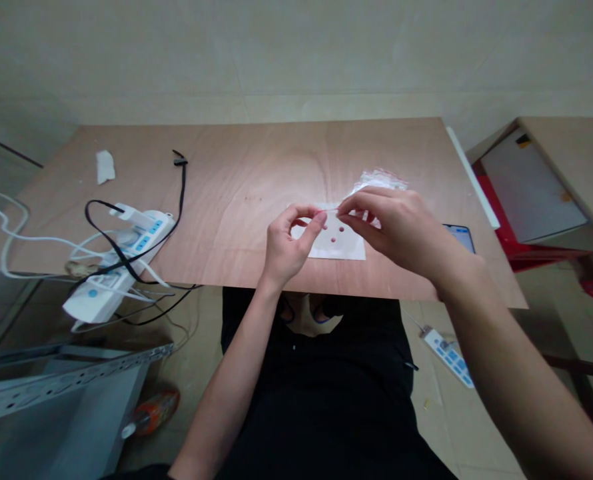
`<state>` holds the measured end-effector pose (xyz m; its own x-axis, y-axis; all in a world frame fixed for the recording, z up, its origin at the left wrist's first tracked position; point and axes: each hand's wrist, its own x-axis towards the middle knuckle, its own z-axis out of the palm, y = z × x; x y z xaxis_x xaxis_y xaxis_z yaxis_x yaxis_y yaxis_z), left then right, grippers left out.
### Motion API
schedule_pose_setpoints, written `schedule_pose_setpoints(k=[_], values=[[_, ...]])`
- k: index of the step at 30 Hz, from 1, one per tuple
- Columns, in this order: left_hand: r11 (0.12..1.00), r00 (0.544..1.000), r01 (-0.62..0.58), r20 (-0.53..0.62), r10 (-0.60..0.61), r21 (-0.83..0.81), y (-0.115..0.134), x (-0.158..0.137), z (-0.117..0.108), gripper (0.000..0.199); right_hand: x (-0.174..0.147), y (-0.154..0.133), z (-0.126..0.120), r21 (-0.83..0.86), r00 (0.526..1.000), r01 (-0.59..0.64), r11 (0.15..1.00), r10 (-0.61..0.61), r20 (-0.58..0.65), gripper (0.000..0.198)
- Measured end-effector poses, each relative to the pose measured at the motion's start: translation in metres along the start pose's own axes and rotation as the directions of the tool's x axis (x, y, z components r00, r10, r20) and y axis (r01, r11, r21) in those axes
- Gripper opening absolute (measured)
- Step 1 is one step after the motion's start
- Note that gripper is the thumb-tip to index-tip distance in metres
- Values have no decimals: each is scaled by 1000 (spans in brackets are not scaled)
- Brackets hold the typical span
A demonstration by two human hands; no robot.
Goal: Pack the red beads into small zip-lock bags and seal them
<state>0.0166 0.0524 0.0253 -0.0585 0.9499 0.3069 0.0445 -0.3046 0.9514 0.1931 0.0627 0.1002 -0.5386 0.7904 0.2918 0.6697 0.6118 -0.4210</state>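
Observation:
My left hand (292, 240) and my right hand (387, 220) face each other over the table, thumb and fingers pinched. Between them stretches a small clear zip bag (330, 210), seen as a thin see-through strip with a red line along its top. Below it lies a white sheet of paper (344, 251) bearing several small reddish-brown round pieces (333, 240). My hands cover part of the sheet. Just behind my right hand is a pile of clear zip bags (379, 179) with red edges.
A phone (459, 236) lies right of my right forearm. At the table's left, a white power strip (119, 267) carries tangled black and white cables, near a crumpled white scrap (105, 167). Another power strip (447, 355) and an orange bottle (154, 411) are on the floor.

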Motion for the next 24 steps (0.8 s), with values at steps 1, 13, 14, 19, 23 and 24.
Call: schedule_pose_setpoints(k=[1,13,14,19,23,24], values=[[1000,1000,13,9,-13,1,0,0,-2,19,-1,-1,1,34,1000,-6,999,7,-30,17],[994,998,16,65,-23,107,13,-4,-9,19,-9,2,37,684,934,-251,685,356,-14,42],[997,996,31,85,-37,77,13,-5,-9,19,-9,0,37,687,931,-251,682,365,-22,42],[996,988,90,124,-89,-2,13,-6,-9,22,-9,-5,38,735,927,-261,626,376,9,39],[996,997,50,62,-55,68,11,-7,-11,18,-15,-5,41,831,898,-269,486,439,34,35],[995,997,52,53,-56,82,10,-8,-11,17,-17,-5,43,839,889,-268,474,458,26,34]])
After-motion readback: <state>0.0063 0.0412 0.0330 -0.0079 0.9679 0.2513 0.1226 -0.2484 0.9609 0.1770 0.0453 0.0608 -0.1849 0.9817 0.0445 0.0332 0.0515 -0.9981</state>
